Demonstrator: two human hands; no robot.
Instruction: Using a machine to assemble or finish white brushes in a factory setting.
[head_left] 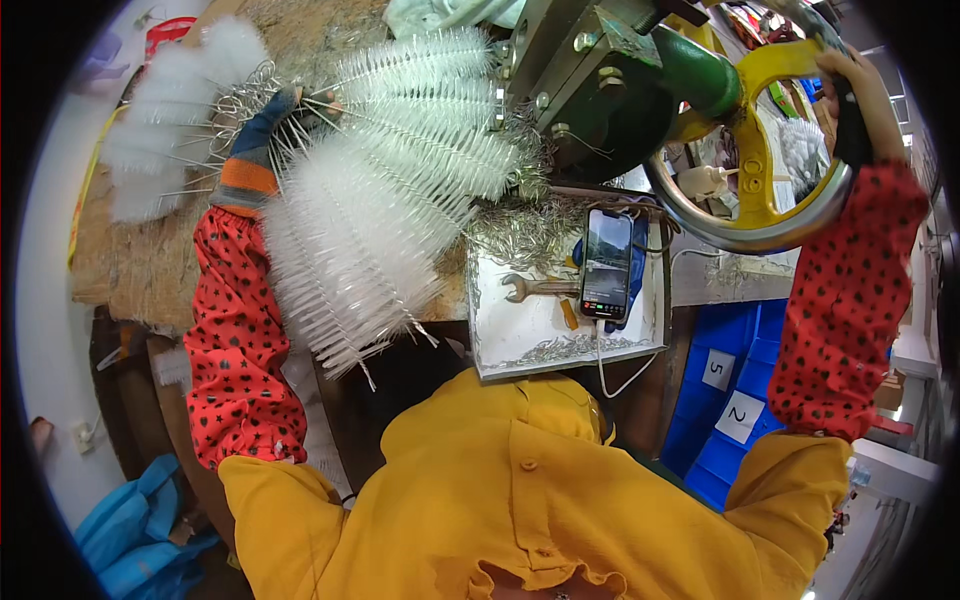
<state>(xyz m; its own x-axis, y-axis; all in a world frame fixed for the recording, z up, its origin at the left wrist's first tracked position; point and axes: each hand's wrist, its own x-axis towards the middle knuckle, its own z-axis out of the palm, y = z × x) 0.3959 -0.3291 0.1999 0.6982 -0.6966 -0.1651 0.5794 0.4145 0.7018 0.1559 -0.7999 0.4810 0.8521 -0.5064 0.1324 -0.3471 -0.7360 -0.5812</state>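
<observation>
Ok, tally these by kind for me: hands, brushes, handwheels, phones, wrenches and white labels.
Hands: 2 (left hand, right hand)
Handwheel: 1
Phone: 1
Wrench: 1
White labels: 2 (upper label, lower label)
Total: 7, without the brushes, which overlap too much to count.

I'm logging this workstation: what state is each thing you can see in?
White brushes: fanned out
Left hand: closed on white brushes
Right hand: curled around handwheel rim
Phone: screen lit, cable plugged in
Tray: open, strewn with metal clippings
Wrench: lying in tray
</observation>
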